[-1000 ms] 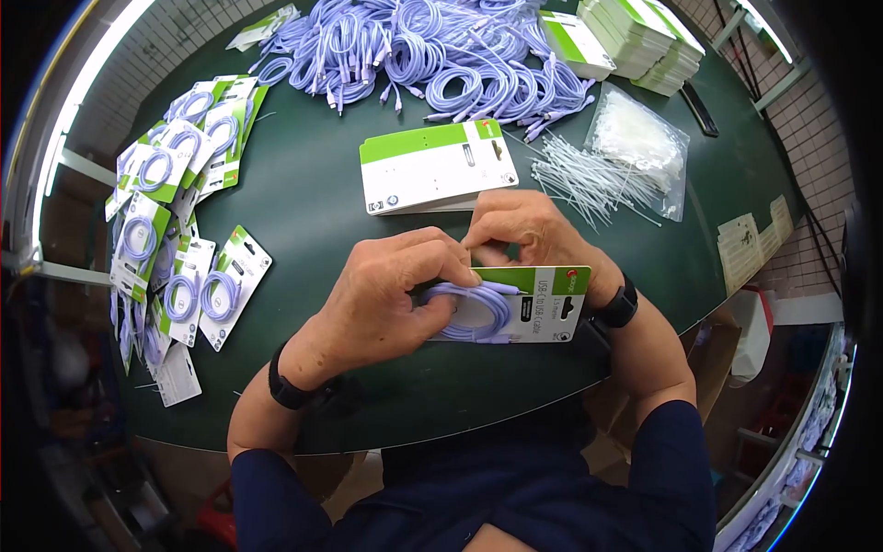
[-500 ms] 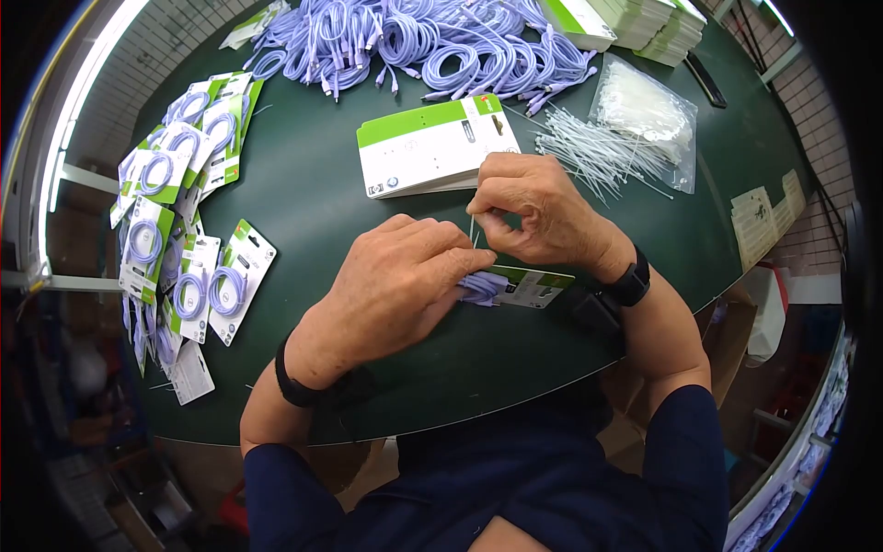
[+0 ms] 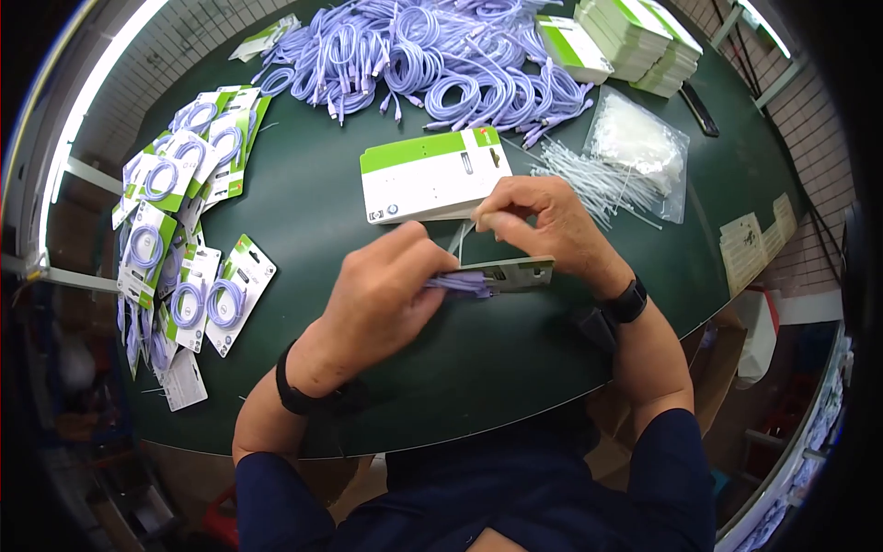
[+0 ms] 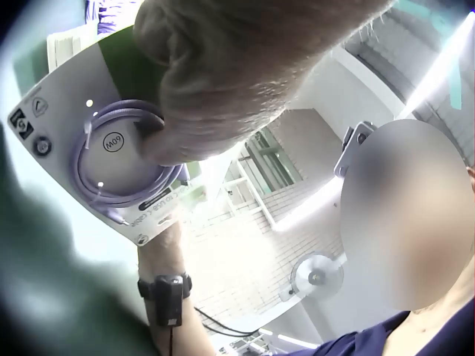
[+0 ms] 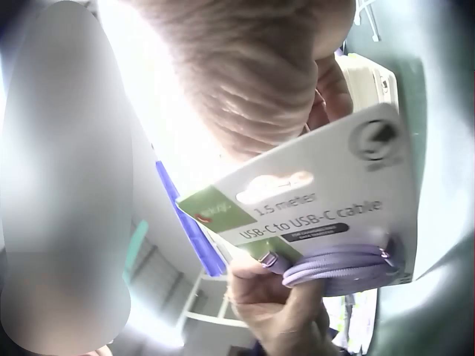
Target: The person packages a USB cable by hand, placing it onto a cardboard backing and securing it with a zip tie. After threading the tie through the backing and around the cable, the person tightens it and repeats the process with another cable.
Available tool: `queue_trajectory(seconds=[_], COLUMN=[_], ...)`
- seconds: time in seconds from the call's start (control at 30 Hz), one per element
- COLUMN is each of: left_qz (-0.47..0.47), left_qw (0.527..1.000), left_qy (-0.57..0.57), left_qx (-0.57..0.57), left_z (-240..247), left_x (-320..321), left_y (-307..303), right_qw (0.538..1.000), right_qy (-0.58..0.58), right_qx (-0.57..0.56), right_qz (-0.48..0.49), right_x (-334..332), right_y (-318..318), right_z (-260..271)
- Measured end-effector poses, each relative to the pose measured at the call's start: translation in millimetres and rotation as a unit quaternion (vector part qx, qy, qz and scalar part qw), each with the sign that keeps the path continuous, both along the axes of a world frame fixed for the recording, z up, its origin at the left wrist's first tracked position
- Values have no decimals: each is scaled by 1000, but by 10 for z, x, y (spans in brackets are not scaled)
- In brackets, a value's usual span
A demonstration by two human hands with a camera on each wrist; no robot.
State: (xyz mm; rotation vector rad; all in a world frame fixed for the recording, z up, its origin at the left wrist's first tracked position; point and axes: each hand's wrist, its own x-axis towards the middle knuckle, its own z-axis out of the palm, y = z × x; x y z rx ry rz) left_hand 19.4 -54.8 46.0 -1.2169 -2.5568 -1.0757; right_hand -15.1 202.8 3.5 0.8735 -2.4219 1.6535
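My left hand (image 3: 382, 290) grips a white and green cable card (image 3: 522, 273) with a coiled lilac USB-C cable (image 3: 463, 283) on its front. Seen from above, the card is nearly edge-on. In the left wrist view the thumb reaches inside the coil (image 4: 122, 200), and tie loops cross it at two places. My right hand (image 3: 544, 221) is just beyond the card's far edge, thumb and index fingertips pinching a thin white cable tie (image 3: 461, 241) that rises from behind the card. From the right wrist view, the card's printed front (image 5: 312, 200) shows its hanging slot and one cable plug.
A stack of blank-fronted cards (image 3: 428, 179) lies just ahead. Loose cable ties (image 3: 589, 179) and a clear bag of ties (image 3: 639, 138) are at right. Coiled cables (image 3: 414, 55) heap at the back, beside card stacks (image 3: 625, 41). Finished-looking cable cards (image 3: 189, 304) pile up at left.
The card has tipped from facing up to nearly edge-on. My right hand has come away from behind the card, drawing the cable tie up and outward.
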Motion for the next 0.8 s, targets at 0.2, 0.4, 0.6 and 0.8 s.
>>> queue_trajectory(seconds=[0.2,0.4,0.6,0.8], left_qz=[125,133,112,69], left_qw=[935,864,857,841], left_qy=[-163,-272,-266,-289], left_qx=[288,403,427,453], left_z=[-99,-158,-231,-282], left_x=[-162,-195,-145,-161], left_y=[-58,4,63,53], right_qw=[915,946,962,960], right_qy=[-226,-201,-210,-209], right_qx=[-333,-255,-175,-186], right_qz=[-14,24,18,20], right_x=[-1,263,328,306], right_y=[145,-305,-407,-311], right_z=[66,-1,68,46])
